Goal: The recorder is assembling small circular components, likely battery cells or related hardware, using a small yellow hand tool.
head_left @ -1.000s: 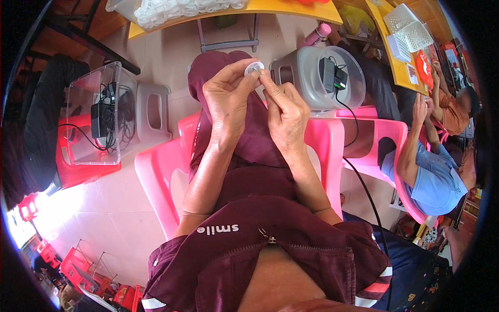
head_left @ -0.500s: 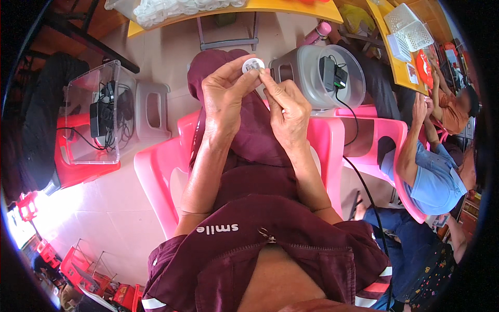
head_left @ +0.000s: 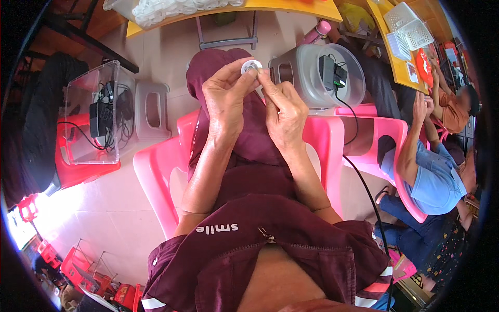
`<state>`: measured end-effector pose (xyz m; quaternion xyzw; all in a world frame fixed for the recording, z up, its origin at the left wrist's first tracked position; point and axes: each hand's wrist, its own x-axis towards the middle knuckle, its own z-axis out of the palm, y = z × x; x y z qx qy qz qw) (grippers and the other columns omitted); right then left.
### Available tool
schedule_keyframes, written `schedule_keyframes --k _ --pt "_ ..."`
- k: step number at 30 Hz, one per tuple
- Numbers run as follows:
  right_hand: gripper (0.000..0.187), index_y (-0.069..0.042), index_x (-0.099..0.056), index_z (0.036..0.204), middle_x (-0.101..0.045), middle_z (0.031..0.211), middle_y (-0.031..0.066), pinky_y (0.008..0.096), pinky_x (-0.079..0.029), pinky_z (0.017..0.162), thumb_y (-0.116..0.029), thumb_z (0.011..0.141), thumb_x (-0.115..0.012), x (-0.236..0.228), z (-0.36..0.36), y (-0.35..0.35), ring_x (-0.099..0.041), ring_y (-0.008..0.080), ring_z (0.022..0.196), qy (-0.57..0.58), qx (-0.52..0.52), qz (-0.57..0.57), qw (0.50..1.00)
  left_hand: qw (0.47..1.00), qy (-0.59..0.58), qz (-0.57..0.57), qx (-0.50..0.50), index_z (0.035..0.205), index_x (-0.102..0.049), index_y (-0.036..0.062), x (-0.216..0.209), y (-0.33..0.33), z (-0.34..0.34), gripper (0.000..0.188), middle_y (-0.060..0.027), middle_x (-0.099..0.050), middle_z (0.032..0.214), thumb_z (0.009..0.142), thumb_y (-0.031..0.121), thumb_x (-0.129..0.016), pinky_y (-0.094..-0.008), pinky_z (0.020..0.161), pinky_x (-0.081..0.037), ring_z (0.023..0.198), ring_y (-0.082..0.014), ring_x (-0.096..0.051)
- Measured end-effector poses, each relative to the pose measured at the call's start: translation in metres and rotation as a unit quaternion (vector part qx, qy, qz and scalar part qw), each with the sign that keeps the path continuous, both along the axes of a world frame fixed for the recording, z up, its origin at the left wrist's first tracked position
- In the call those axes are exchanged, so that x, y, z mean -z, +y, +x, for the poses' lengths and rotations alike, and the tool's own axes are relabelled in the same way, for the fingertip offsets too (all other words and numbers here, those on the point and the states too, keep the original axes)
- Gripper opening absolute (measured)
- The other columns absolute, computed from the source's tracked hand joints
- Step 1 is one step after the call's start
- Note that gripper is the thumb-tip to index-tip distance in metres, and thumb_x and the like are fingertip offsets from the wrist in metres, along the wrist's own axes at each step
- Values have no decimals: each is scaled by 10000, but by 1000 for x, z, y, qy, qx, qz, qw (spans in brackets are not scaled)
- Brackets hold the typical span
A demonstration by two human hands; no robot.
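A small round white piece [head_left: 251, 64] with a greyish, metallic-looking middle is held up over my lap. My left hand [head_left: 226, 92] pinches it at the rim between thumb and fingers. From the other side my right hand [head_left: 284, 108] reaches it, with index finger and thumb pressed together at the piece's lower right edge. Whether something tiny sits between those right fingertips is too small to tell. Beneath both hands are my maroon-clad legs [head_left: 249, 122].
Ahead, a yellow table [head_left: 291, 6] bears a heap of white plastic parts [head_left: 176, 9]. At right stands a clear round tub [head_left: 358, 78] with a black adapter and cable; at left, a clear box [head_left: 78, 104] with cables on a red stool. Co-workers sit at right near another table [head_left: 410, 78].
My right hand has shifted slightly left and its fingers have turned a little at the piece. My left hand stays nearly still. At lower right, another person's legs have moved.
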<state>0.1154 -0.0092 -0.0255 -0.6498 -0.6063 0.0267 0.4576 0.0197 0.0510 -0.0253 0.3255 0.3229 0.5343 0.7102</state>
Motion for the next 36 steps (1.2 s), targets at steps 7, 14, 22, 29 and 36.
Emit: schedule_keyframes --k 7,14,22,29,36 --pt "436 -113 -647 1145 -490 642 72 279 -414 515 103 767 -618 7 10 5 -483 161 543 37 -47 35 998 999 -18 -18 21 1075 -598 -66 -4 1 -1 245 -133 -651 986 835 -20 -609 -295 803 -553 892 -186 -646" --pt "460 -134 -647 1150 -507 647 79 295 -437 526 103 756 -622 4 7 2 -513 169 552 -8 -23 15 1000 1000 -5 17 17 1109 -582 -59 1 1 0 264 -176 -642 1034 849 -15 -599 -336 832 -554 948 -264 -643" --pt "453 -205 -632 1172 -468 645 81 352 -426 455 8 773 -619 9 -5 2 -525 218 504 -9 32 19 999 999 6 16 -39 1052 -618 -48 1 -2 6 213 -135 -651 985 842 -17 -608 -291 788 -547 895 -197 -637" --pt "434 -197 -635 1166 -473 638 82 359 -425 456 2 781 -614 6 -8 0 -530 226 506 -26 46 -6 999 996 58 55 -44 1052 -612 -65 2 -3 4 222 -161 -647 1021 831 -44 -599 -327 813 -552 911 -250 -650" --pt "469 -203 -641 1157 -482 631 74 348 -437 496 38 754 -630 -5 1 -7 -517 210 514 -48 74 -52 995 998 14 -23 56 1120 -579 -63 3 10 -3 252 -180 -633 1061 885 17 -535 -311 865 -529 979 -235 -630"
